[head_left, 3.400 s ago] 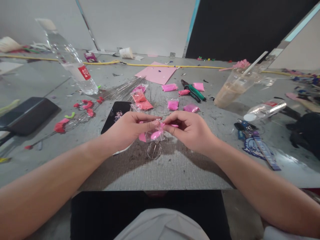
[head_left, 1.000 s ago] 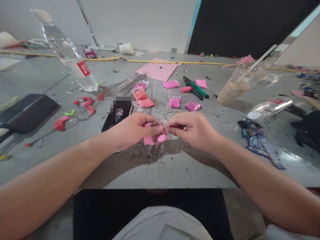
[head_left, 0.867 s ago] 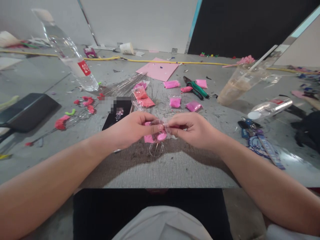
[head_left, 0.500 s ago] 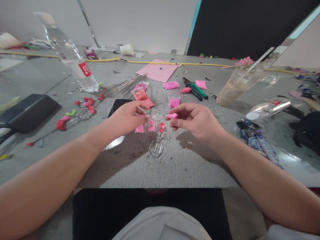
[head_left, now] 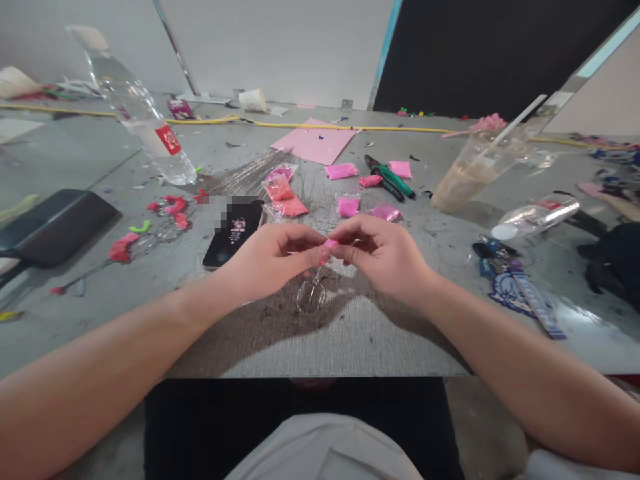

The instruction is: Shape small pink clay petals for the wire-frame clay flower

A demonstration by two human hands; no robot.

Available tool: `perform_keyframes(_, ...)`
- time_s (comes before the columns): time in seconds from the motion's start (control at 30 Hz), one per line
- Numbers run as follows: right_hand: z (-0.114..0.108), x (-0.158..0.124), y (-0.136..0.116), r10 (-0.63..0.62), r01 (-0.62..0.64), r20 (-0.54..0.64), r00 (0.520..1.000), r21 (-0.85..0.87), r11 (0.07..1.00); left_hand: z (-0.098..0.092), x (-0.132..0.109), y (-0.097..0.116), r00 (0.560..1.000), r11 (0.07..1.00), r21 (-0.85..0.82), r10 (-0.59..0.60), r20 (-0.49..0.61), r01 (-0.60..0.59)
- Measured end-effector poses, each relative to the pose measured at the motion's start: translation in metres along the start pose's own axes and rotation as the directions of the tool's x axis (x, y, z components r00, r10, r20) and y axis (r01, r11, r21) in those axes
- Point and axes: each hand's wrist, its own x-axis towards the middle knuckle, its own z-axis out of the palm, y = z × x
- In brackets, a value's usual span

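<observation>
Between the fingertips of both hands is a small lump of pink modelling clay (head_left: 331,245). My left hand (head_left: 287,257) pinches it from one side, and my right hand (head_left: 373,252) grips it from the other. Just below my fingers a bent wire piece (head_left: 311,297) with a round frame lies on the table, its red top partly hidden by my left hand. Beyond the hands are packets of pink clay (head_left: 349,205) and a coral clay packet (head_left: 280,190). A phone (head_left: 234,233) with a lit screen lies beside my left wrist.
Green-handled pliers (head_left: 395,180) lie behind the packets. A tall water bottle (head_left: 150,133) stands at left, near red clay pieces on wire (head_left: 173,207) and a black dustpan (head_left: 57,223). At right are a drink cup (head_left: 465,170), a lying bottle (head_left: 540,215) and keychains (head_left: 515,287).
My left hand has moved right and my right hand slightly left, so their fingertips now meet at the pink clay. The phone and a pink packet behind my right hand are now more visible.
</observation>
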Motion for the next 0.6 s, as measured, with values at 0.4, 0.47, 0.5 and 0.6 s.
perform_keyframes(0.4, 0.0041, -0.0030, -0.0022, -0.392, 0.392, 0.091, 0.916, -0.420, 0.818, -0.0001, 0.0006, -0.0019, 0.997, 0.999, 0.018, -0.051, 0.058, 0.050)
perform_keyframes(0.47, 0.0048, -0.0037, -0.0033, -0.414, 0.422, 0.121, 0.902, -0.449, 0.788, 0.0000, 0.0002, -0.0020, 0.996, 0.999, 0.029, -0.038, 0.078, 0.036)
perform_keyframes(0.5, 0.0046, -0.0040, -0.0038, -0.424, 0.437, 0.138, 0.895, -0.462, 0.772, 0.0000, 0.0001, -0.0021, 0.996, 0.999, 0.033, -0.031, 0.088, 0.028)
perform_keyframes(0.6, -0.0003, -0.0022, -0.0032, -0.386, 0.384, 0.096, 0.918, -0.469, 0.796, -0.0008, 0.0001, -0.0012, 0.997, 0.999, 0.028, -0.040, 0.073, 0.038)
